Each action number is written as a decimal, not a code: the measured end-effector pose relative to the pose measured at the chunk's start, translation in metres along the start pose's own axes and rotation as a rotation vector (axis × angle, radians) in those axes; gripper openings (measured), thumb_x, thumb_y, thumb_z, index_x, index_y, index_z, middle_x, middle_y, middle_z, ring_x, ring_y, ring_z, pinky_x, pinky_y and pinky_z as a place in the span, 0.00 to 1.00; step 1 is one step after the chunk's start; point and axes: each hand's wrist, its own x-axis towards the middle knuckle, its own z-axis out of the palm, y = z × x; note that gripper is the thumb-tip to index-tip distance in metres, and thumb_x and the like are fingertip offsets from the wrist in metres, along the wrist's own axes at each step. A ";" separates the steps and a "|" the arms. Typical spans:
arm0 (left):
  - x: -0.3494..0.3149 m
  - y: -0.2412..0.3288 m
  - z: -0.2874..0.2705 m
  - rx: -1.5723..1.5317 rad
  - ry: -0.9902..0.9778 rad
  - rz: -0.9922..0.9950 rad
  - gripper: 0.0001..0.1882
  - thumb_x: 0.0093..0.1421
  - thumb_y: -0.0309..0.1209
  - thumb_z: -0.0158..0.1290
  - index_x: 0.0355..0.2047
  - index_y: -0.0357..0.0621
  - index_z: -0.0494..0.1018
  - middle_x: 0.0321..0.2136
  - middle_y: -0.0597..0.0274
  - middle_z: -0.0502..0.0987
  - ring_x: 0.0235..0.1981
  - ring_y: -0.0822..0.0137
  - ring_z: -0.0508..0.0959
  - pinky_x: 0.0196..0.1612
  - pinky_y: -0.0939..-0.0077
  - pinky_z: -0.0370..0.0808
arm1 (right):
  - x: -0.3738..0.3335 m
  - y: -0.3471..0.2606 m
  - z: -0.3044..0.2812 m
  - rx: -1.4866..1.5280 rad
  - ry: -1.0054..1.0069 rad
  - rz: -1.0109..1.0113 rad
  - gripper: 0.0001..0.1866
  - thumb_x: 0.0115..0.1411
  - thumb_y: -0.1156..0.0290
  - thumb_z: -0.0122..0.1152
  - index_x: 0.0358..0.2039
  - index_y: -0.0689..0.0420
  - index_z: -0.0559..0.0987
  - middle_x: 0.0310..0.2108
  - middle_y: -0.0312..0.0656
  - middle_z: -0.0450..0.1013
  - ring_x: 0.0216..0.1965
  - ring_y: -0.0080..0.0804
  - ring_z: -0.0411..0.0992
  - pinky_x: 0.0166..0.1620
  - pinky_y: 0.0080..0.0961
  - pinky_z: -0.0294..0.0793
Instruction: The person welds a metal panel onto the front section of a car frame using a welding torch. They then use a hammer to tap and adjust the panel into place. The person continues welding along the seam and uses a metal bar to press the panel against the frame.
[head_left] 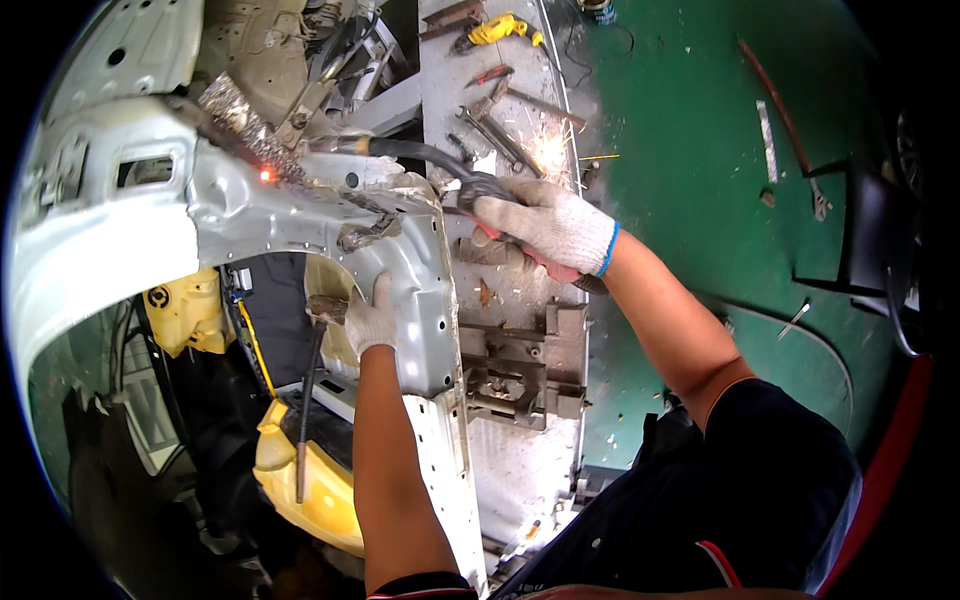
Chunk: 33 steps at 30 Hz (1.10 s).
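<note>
My right hand (545, 222), in a white knit glove with a blue cuff, is closed around a welding torch (482, 190) with a black and red grip. The torch's curved black neck reaches left, its nozzle over the pale silver car body panel (290, 210). Beyond the nozzle, a small orange spot (267, 175) glows beside a rough metal strip (240, 115). My left hand (372, 320), also gloved, rests at the panel's inner edge, one finger extended. Its other fingers appear closed on the head of a hammer (310, 400), whose handle points toward me over the opening.
Bright sparks (550, 150) fly over the bench edge, near wrenches (500, 138), another hammer (540, 105) and a yellow power drill (503, 30). A metal clamp fixture (520, 380) stands beside the panel. Below the opening sits a yellow plastic part (310, 480). A cable (800, 330) crosses the green floor.
</note>
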 end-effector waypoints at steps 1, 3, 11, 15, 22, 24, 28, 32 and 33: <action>-0.003 0.011 -0.008 -0.032 -0.057 -0.020 0.47 0.65 0.64 0.55 0.65 0.31 0.72 0.59 0.33 0.78 0.61 0.39 0.78 0.64 0.54 0.72 | 0.006 -0.002 -0.004 -0.017 -0.068 0.037 0.24 0.71 0.48 0.62 0.47 0.60 0.81 0.32 0.34 0.78 0.20 0.20 0.71 0.21 0.24 0.69; -0.006 0.023 -0.017 -0.075 -0.124 -0.053 0.48 0.65 0.64 0.55 0.66 0.29 0.70 0.59 0.32 0.77 0.62 0.39 0.77 0.65 0.55 0.71 | 0.018 -0.006 -0.007 0.060 -0.140 0.024 0.24 0.71 0.48 0.62 0.48 0.59 0.80 0.31 0.34 0.76 0.20 0.20 0.69 0.20 0.25 0.67; 0.000 -0.011 0.005 -0.153 -0.003 0.058 0.47 0.68 0.55 0.59 0.70 0.24 0.61 0.62 0.33 0.75 0.65 0.45 0.75 0.67 0.60 0.69 | 0.058 -0.010 -0.009 0.147 -0.269 0.011 0.36 0.69 0.50 0.65 0.67 0.62 0.72 0.30 0.34 0.75 0.20 0.20 0.67 0.22 0.23 0.67; 0.003 -0.024 0.011 -0.095 0.067 0.103 0.46 0.68 0.54 0.59 0.68 0.23 0.62 0.61 0.32 0.76 0.63 0.44 0.76 0.67 0.59 0.69 | 0.071 -0.016 -0.015 0.212 -0.328 0.008 0.31 0.67 0.49 0.67 0.57 0.62 0.78 0.31 0.34 0.75 0.20 0.21 0.66 0.22 0.24 0.66; -0.007 0.023 -0.015 -0.155 -0.088 -0.046 0.48 0.64 0.61 0.59 0.70 0.32 0.66 0.64 0.32 0.74 0.65 0.39 0.74 0.67 0.55 0.70 | 0.069 -0.059 -0.035 -0.046 -0.303 -0.005 0.28 0.66 0.42 0.64 0.42 0.59 0.82 0.29 0.34 0.75 0.20 0.23 0.69 0.23 0.24 0.69; -0.010 0.020 -0.012 -0.107 0.030 0.034 0.46 0.64 0.60 0.59 0.68 0.34 0.68 0.61 0.34 0.76 0.63 0.39 0.76 0.66 0.54 0.71 | 0.064 -0.073 -0.037 -0.097 -0.279 0.003 0.28 0.66 0.42 0.64 0.41 0.59 0.82 0.29 0.33 0.75 0.20 0.23 0.69 0.23 0.24 0.69; -0.008 0.022 -0.013 -0.178 -0.083 -0.023 0.45 0.64 0.62 0.57 0.67 0.36 0.70 0.60 0.35 0.78 0.61 0.38 0.78 0.64 0.52 0.73 | 0.067 -0.092 -0.043 -0.207 -0.251 -0.017 0.28 0.67 0.42 0.63 0.37 0.59 0.81 0.27 0.33 0.74 0.21 0.22 0.70 0.22 0.25 0.69; -0.004 0.021 -0.022 -0.082 -0.209 -0.089 0.46 0.63 0.68 0.52 0.64 0.38 0.73 0.58 0.36 0.79 0.58 0.38 0.79 0.62 0.51 0.74 | 0.060 -0.116 -0.033 -0.386 -0.193 -0.035 0.26 0.70 0.44 0.62 0.40 0.59 0.81 0.27 0.35 0.77 0.19 0.21 0.70 0.23 0.24 0.71; -0.006 0.016 -0.026 -0.061 -0.228 -0.102 0.47 0.63 0.69 0.51 0.63 0.38 0.73 0.57 0.36 0.79 0.58 0.38 0.80 0.62 0.50 0.75 | 0.057 -0.124 -0.024 -0.435 -0.185 -0.042 0.27 0.69 0.42 0.62 0.35 0.58 0.81 0.26 0.35 0.77 0.18 0.22 0.70 0.24 0.26 0.74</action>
